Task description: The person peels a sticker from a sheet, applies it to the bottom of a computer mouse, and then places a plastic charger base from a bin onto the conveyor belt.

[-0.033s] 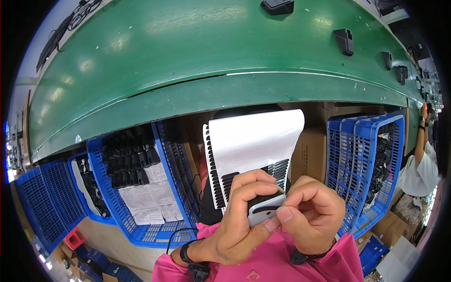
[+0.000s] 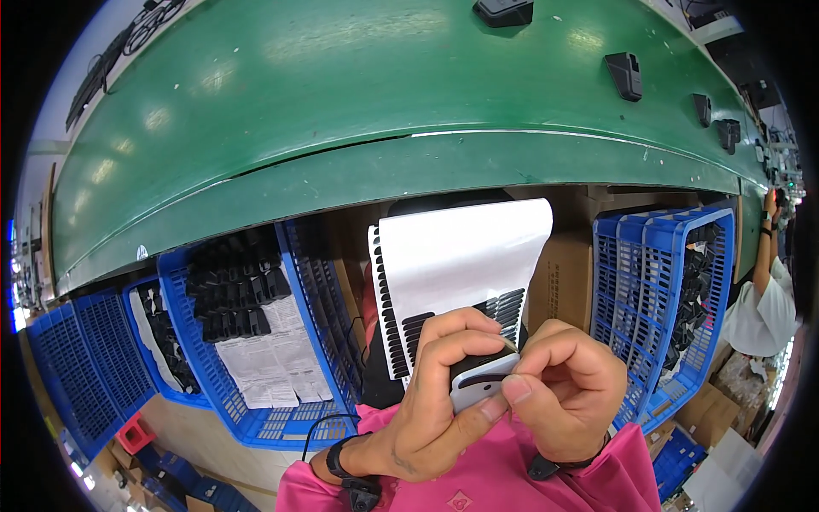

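Observation:
My left hand [image 2: 433, 408] is closed around a small device housing [image 2: 474, 395] with a light grey face and a black side. A narrow black sticker [image 2: 480, 378] with a curved edge lies across the grey face, above a small dark dot. The thumb and forefinger of my right hand [image 2: 570, 388] are pinched together at the sticker's right end, and the fingertips hide that end. Just beyond my hands hangs a white sheet [image 2: 465, 243] with its top curled over. Rows of black oval stickers [image 2: 505, 309] show on it.
Across the far side runs a green workbench [image 2: 341, 94] bearing several black housings [image 2: 625, 77]. Blue crates [image 2: 256, 431] with black parts and paper stand at left, another blue crate [image 2: 627, 282] at right. A cardboard box [image 2: 559, 286] sits beside the sheet. A co-worker's arm [image 2: 764, 247] shows far right.

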Demonstrator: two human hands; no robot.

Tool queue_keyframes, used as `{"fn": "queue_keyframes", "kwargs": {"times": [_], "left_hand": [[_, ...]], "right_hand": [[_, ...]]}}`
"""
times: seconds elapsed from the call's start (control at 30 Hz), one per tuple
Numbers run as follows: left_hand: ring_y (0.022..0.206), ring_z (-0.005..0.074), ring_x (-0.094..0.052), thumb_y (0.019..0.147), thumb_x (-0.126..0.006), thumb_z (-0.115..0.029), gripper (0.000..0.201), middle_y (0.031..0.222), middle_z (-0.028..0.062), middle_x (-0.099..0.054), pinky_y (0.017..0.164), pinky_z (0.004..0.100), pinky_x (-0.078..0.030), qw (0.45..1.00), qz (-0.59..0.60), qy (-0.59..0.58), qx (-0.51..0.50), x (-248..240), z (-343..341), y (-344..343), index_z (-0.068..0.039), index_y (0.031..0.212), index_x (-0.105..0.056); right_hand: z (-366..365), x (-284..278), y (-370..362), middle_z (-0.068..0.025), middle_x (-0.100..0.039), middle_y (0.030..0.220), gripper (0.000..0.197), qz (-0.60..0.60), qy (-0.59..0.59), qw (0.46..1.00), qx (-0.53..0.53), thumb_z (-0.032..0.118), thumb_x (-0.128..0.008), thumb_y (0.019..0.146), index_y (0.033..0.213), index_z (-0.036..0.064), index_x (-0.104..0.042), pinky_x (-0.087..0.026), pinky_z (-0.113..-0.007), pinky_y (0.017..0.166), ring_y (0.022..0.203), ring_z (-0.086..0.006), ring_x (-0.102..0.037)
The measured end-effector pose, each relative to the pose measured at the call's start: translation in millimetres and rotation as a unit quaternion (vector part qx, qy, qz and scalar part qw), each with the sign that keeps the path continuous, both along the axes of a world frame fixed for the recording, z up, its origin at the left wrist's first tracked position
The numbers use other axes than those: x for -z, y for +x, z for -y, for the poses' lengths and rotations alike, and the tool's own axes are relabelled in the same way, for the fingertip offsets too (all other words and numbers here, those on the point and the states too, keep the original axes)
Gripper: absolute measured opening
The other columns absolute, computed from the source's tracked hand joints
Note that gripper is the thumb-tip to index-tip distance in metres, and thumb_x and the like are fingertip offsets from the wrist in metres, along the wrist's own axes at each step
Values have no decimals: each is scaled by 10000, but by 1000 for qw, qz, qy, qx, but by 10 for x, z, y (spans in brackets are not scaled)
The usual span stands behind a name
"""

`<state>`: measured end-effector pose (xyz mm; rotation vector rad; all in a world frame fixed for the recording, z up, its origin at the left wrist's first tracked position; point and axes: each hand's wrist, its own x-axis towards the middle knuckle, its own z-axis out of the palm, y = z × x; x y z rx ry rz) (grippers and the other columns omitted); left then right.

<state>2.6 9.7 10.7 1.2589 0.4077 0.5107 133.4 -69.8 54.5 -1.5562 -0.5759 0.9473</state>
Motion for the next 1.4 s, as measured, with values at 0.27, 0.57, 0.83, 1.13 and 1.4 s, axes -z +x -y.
{"fn": "queue_keyframes", "kwargs": {"times": [0.27,0.57,0.83,1.13,1.4], "left_hand": [[1138,267,-423,841,-586,-30,458,1251,198,-365,984,360,-359,1000,-7,23,-7,-5,4,1,16,1257,-401],[1116,264,-432,833,-590,-23,462,1258,201,-371,975,352,-361,999,-12,39,-16,-11,16,4,22,1253,-402],[1100,269,-444,830,-612,-23,451,1241,212,-396,959,351,-378,996,-25,76,-35,-32,34,22,29,1236,-420],[1099,273,-446,838,-615,-31,440,1237,215,-397,950,357,-386,994,-29,93,-47,-35,39,16,28,1232,-428],[1115,247,-433,822,-599,-28,462,1240,198,-389,964,355,-370,999,-13,-8,-43,2,20,-13,26,1239,-408]], "right_hand": [[-8,10,-12,-59,-596,693,134,22,12,1000,1,-15,-745,747,806,-27,-625,-394,-195,497,558,-67,-526],[-1,47,-12,-60,-589,700,145,98,45,994,-18,-18,-747,740,814,-24,-624,-395,-190,483,554,-64,-533],[-12,33,-27,-67,-598,707,147,148,36,988,-10,-24,-743,734,815,-24,-620,-412,-188,478,550,-65,-544],[-28,54,-39,-63,-593,692,155,180,48,982,-5,-22,-749,727,804,-22,-615,-413,-186,468,536,-64,-542],[19,98,-65,-96,-591,758,165,86,56,992,74,-62,-715,738,850,-40,-596,-442,-194,532,614,-80,-569]]}}
